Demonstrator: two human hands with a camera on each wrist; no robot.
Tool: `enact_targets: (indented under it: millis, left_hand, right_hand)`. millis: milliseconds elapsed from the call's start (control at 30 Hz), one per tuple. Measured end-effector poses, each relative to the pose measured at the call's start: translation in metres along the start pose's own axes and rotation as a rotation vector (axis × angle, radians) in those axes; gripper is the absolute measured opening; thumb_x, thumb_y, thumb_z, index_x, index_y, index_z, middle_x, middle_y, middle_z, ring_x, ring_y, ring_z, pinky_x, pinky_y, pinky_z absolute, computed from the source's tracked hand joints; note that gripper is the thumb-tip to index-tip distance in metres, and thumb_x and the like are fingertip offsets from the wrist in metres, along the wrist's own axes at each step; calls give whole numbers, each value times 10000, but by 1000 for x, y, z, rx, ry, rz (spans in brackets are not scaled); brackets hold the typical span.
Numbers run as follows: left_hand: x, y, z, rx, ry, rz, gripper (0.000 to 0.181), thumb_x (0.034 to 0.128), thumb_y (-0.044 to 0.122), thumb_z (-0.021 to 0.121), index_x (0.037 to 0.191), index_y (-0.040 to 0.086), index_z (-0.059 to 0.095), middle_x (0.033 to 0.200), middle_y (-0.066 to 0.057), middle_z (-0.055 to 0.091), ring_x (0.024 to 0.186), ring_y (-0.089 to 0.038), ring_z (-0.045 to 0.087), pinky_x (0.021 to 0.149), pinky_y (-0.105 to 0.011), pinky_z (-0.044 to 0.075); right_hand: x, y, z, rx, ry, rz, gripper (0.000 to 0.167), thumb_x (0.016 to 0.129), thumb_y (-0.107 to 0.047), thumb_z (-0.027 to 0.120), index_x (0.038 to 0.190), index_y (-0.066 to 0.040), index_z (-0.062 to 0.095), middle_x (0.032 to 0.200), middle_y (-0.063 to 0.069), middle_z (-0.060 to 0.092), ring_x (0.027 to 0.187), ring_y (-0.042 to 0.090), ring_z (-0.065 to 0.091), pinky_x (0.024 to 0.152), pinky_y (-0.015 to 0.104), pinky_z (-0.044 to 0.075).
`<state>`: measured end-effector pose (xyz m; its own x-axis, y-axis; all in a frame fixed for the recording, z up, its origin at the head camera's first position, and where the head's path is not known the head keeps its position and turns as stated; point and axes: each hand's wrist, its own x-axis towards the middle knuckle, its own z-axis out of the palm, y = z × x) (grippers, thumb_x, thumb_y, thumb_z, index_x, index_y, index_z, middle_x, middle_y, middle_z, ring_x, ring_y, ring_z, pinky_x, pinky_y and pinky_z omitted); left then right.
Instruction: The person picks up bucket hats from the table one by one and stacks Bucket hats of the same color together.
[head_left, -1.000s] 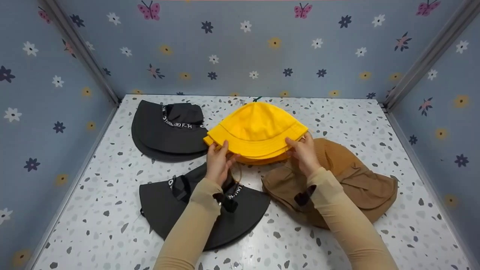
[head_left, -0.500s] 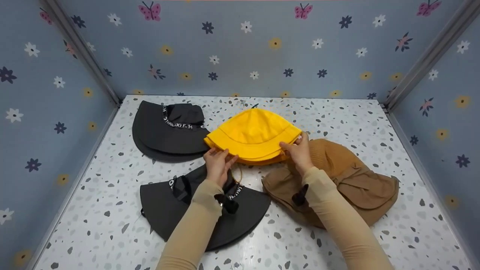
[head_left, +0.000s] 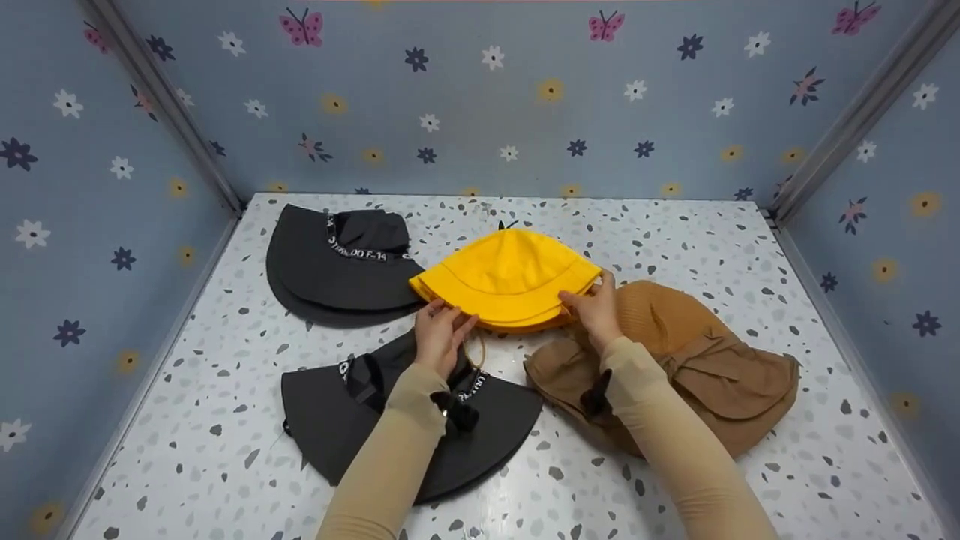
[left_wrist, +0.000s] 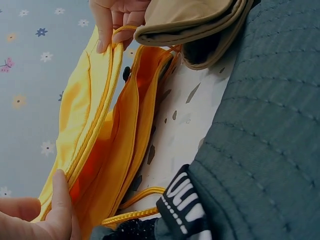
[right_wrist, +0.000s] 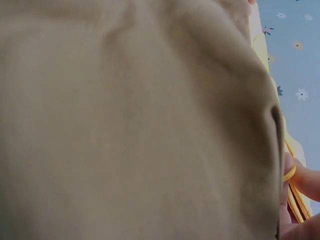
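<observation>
A yellow bucket hat (head_left: 502, 270) with a dark tip is held brim toward me between both hands. My left hand (head_left: 441, 337) pinches its front-left brim; in the left wrist view the thumb and a finger (left_wrist: 61, 197) lie on either side of the edge. The right hand (head_left: 598, 307) grips the right brim, thumb on top. Beneath the held brim, more yellow brim layers (left_wrist: 132, 120) show in the left wrist view, with a gap between. A yellow cord (left_wrist: 132, 215) hangs below. Brown cloth (right_wrist: 140, 120) fills most of the right wrist view.
Dark bucket hats with lettered bands lie at the back left (head_left: 337, 281) and front (head_left: 495, 427). A brown hat with a bow (head_left: 720, 375) lies right, under the right forearm. Flowered walls (head_left: 480, 105) enclose the speckled tabletop (head_left: 187, 420).
The yellow hat has come down and slightly toward me, its right side shifting left. Both hands moved with it, and the left fingers slid lower along the brim. The other hats stayed put.
</observation>
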<state>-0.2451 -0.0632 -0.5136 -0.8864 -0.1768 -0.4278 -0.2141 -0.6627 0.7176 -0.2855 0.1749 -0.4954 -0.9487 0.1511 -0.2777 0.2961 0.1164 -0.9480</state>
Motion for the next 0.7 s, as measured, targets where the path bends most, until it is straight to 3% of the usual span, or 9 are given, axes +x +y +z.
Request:
enact_targets:
  millis: [467, 700]
  left_hand:
    - [5, -1, -2, 35, 17, -42, 494, 1015, -39, 434, 1501, 12, 364, 1533, -206, 331, 1344, -332, 424, 1068, -395, 503]
    - [4, -2, -4, 60, -4, -35, 513, 1024, -16, 422, 1526, 6, 321, 1550, -220, 296, 1352, -334, 383, 1122, -388, 450]
  right_hand:
    - [4, 7, 0, -72, 47, -6, 826, 929, -38, 671, 1558, -116, 142, 1446, 230, 378, 1247, 286, 443, 1088, 348, 444]
    - [1, 8, 3, -132, 47, -2, 836, 908, -14, 668, 1577, -47, 168, 1596, 198, 208, 1416, 300, 322, 1198, 373, 350]
